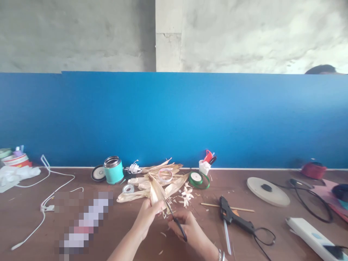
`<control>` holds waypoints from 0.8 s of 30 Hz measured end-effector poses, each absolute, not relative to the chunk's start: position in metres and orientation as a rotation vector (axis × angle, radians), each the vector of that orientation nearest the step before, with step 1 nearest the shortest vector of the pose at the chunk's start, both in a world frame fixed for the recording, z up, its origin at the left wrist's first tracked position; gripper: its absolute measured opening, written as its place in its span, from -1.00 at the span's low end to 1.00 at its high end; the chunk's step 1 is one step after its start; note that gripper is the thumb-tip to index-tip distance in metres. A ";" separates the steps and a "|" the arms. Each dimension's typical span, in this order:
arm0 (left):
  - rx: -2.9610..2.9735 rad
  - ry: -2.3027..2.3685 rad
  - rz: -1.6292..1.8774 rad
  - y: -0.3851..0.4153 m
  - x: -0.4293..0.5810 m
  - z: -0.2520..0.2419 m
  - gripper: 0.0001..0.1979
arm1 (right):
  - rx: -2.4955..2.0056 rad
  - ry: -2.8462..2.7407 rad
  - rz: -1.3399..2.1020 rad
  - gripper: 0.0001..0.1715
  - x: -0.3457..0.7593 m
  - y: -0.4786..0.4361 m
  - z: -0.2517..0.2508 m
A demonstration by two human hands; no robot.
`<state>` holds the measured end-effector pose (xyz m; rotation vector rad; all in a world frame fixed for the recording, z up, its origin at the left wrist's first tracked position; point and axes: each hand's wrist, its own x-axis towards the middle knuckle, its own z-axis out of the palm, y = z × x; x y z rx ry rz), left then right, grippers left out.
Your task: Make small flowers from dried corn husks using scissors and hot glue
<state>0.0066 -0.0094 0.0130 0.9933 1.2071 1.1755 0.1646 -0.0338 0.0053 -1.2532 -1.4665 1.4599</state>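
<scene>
Between the thumb and fingers of my left hand [148, 215] is a pale dried corn husk [155, 190], its tip pointing up and away. My right hand [187, 228] grips black-handled scissors [178, 228], whose blades reach up along the right side of the husk. Whether the blades are parted I cannot make out. Behind my hands lies a pile of more dried husks [133, 195], with a roll of pale ribbon [165, 175] on top. Small pale cut petal shapes [186, 195] lie to the right of the husk, and scraps are scattered around my hands.
A turquoise jar [113, 174] and a tape roll [128, 189] stand left of the pile. Rightward are green ribbon [202, 180], a white cup [204, 167] of tools, a glue gun [236, 217], a wooden stick [244, 209], a round disc [268, 192] and a power strip [312, 233]. A blue partition [174, 119] rises behind.
</scene>
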 end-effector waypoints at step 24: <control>1.098 1.072 1.055 -0.007 -0.010 0.023 -0.78 | -1.282 -1.603 1.471 -0.79 0.174 -0.028 0.002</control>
